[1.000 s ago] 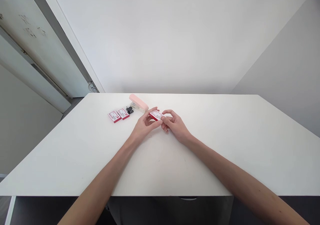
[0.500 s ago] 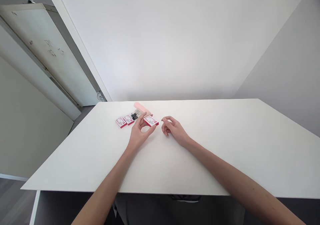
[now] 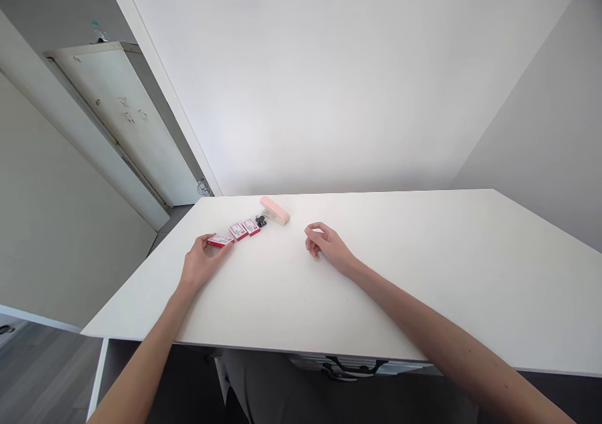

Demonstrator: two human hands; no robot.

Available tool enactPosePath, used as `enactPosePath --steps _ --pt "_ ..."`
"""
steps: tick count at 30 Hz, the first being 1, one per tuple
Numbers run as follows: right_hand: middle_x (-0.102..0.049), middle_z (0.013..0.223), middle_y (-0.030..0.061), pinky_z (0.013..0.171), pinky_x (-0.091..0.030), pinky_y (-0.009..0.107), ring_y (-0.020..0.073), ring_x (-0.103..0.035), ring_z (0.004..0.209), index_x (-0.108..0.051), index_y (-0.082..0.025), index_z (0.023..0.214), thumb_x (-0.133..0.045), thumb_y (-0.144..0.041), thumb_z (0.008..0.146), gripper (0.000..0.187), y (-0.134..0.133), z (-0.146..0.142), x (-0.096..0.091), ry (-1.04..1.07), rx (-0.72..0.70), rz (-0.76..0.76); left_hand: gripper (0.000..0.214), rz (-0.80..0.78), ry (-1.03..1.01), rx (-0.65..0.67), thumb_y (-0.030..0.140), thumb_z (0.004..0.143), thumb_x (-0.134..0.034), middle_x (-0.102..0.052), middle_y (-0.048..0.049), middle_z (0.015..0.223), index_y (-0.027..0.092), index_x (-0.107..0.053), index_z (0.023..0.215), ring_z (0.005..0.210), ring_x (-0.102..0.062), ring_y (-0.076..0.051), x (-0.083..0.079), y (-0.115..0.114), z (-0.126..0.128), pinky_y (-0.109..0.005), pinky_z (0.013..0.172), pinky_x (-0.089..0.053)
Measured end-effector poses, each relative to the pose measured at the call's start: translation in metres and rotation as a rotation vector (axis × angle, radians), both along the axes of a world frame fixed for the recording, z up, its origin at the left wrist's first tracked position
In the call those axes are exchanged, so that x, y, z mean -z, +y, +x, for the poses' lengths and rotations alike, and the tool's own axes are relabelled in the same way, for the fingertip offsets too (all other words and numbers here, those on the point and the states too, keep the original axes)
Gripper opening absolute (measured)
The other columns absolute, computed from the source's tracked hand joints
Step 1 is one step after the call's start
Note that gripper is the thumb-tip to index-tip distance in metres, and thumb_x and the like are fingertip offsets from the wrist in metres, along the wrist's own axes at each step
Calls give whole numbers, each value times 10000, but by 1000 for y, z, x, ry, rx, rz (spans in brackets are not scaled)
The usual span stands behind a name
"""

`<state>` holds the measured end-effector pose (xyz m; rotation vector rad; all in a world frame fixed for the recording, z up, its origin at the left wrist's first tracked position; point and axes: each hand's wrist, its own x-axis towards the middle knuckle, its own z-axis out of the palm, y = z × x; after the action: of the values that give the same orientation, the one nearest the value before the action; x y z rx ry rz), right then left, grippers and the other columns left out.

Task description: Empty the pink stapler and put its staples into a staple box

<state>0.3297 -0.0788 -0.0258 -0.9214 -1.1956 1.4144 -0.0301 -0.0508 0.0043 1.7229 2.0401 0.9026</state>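
Observation:
At the left of the table, my left hand [image 3: 201, 265] grips a small red-and-white box [image 3: 220, 241] between thumb and fingers. The box is slightly tilted and sits at or just above the tabletop; I cannot tell which. Beside it lie two more boxes of the same kind, one [image 3: 238, 231] near the held box and another [image 3: 251, 226] touching or almost touching it. To their right is a small black item [image 3: 261, 221], and behind that a pink stapler [image 3: 275, 211] with a pale base. My right hand [image 3: 327, 243] rests near the table's middle, fingers curled in, nothing visible in them.
The white table [image 3: 399, 286] runs up to a pale wall [image 3: 352, 98]. At the left stand a doorway and a worn white cabinet [image 3: 126, 116]. Below the front edge, a dark handle [image 3: 355, 367] shows.
My left hand has carried the box leftwards, from right of the other boxes to their left. The view has shifted a little; the right hand stays about where it was.

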Motion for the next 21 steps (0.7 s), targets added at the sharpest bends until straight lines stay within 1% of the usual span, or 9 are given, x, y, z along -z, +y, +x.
enactPosePath --steps 1,3,5,7,9,11,14,16,21 --pt "-671 720 -43 574 -428 283 111 -526 573 -592 -227 1055 -751 -676 876 509 0 0 0 -3 -3 1 826 -5 19 5 684 761 -779 -633 -185 1499 193 -570 1391 1440 -545 -386 1 3 -1 -489 1160 -454" --pt "-672 725 -42 577 -430 286 114 -528 577 -595 -230 1056 -748 -677 879 505 0 0 0 -7 -8 5 814 39 80 31 664 754 -770 -602 -194 1534 167 -604 1377 1490 -479 -399 5 7 -2 -502 1214 -408" --pt "-674 731 -37 579 -432 290 117 -530 578 -597 -234 1049 -747 -679 878 500 0 0 1 -12 -9 7 752 86 147 52 622 755 -751 -604 -186 1535 153 -650 1334 1531 -415 -406 9 11 -2 -503 1260 -357" --pt "-677 735 -34 581 -434 295 120 -531 578 -601 -238 1046 -744 -680 879 494 0 0 1 -19 -11 8 723 87 187 56 596 755 -734 -616 -177 1524 149 -671 1320 1547 -386 -411 13 14 -3 -499 1277 -340" --pt "-677 737 -32 581 -434 298 122 -533 581 -605 -242 1045 -742 -680 881 487 0 0 2 -24 -13 7 775 65 186 46 618 757 -725 -609 -169 1535 152 -645 1372 1550 -384 -406 16 15 -4 -499 1268 -357" --pt "-677 735 -31 582 -435 299 125 -536 586 -608 -244 1048 -740 -677 885 481 0 0 2 -27 -17 8 868 55 157 35 661 757 -724 -597 -159 1552 154 -584 1447 1552 -383 -390 17 14 -5 -496 1250 -384" --pt "-674 727 -32 583 -438 301 127 -535 587 -609 -246 1049 -742 -676 882 481 1 0 3 -30 -20 9 950 47 107 11 683 757 -730 -628 -151 1515 156 -503 1514 1534 -407 -370 16 11 -5 -493 1221 -414" --pt "-675 731 -32 580 -438 302 128 -537 586 -609 -246 1048 -746 -679 877 486 1 0 3 -29 -22 8 955 39 90 0 677 761 -736 -649 -148 1487 160 -483 1523 1519 -427 -370 14 9 -4 -495 1209 -423" --pt "-680 743 -30 582 -441 301 127 -543 592 -608 -240 1053 -742 -679 881 490 2 0 5 -32 -24 8 915 44 85 -12 663 760 -749 -656 -153 1476 179 -494 1494 1505 -454 -371 14 9 -3 -491 1189 -437"
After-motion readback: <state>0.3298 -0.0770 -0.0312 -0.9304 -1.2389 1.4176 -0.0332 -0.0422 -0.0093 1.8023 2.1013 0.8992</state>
